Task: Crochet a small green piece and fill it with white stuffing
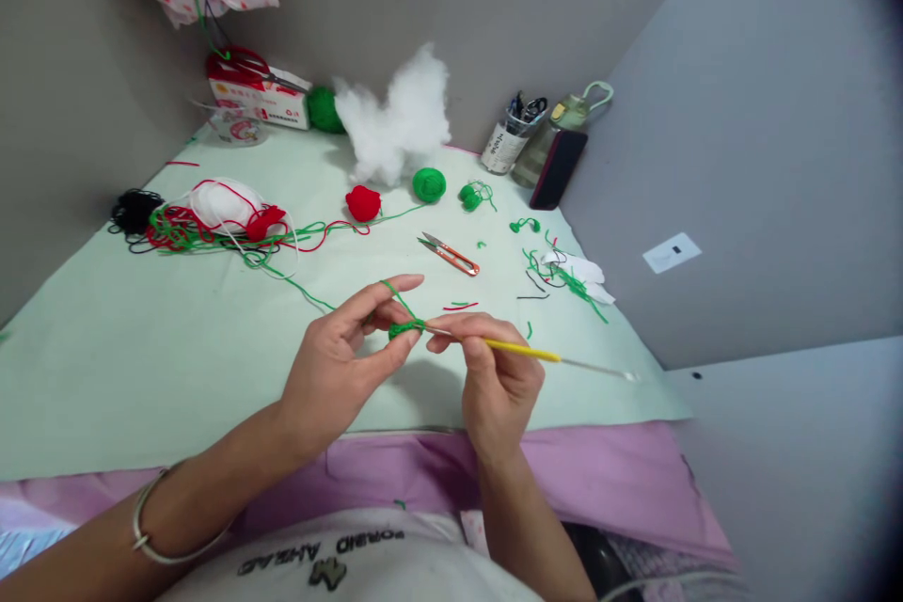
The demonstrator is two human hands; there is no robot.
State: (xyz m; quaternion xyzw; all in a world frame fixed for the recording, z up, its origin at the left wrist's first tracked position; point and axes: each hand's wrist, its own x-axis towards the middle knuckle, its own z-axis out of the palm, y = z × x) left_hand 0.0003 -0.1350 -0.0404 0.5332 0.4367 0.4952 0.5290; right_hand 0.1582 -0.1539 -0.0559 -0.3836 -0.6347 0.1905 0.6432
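Observation:
Between the thumb and fingers of my left hand (339, 353) is a small green crochet piece (404, 329). A strand of green yarn (399, 298) runs over the raised index finger of that hand. My right hand (498, 376) grips a crochet hook (522, 348) by its yellow handle, and the hook's tip meets the green piece. The hook's other metal end points out to the right. From the left hand, green yarn trails back over the table to a tangled heap of yarn (226, 216). Orange-handled thread snips (451, 256) lie just beyond the hands.
Behind stand white stuffing (402, 118), a green yarn ball (429, 184), a red crocheted ball (363, 203) and a box (258, 102) with red scissors (244, 66) on top. At right are a pen cup (504, 146), a bottle (568, 113), a phone (559, 169) and yarn scraps (575, 280).

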